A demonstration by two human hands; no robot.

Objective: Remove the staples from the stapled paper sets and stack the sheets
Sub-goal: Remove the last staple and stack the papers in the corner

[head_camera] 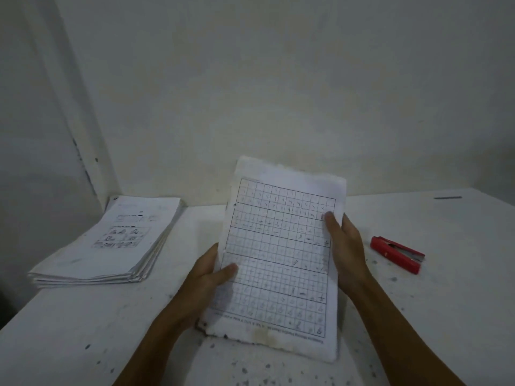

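Note:
I hold a paper set (281,246) with a printed grid of handwritten marks upright above the white table (83,324). My left hand (209,277) grips its left edge, thumb on the front of the sheet. My right hand (345,246) grips the right edge, thumb laid across the grid. The set's worn bottom edge sits near or on the table. A stack of printed sheets (111,246) lies at the left. A red staple remover (397,253) lies on the table to the right of my right hand.
A white wall stands close behind the table, meeting a side wall in the corner at the left. A thin dark strip (447,197) lies at the far right of the table. Dark specks dot the table's front part.

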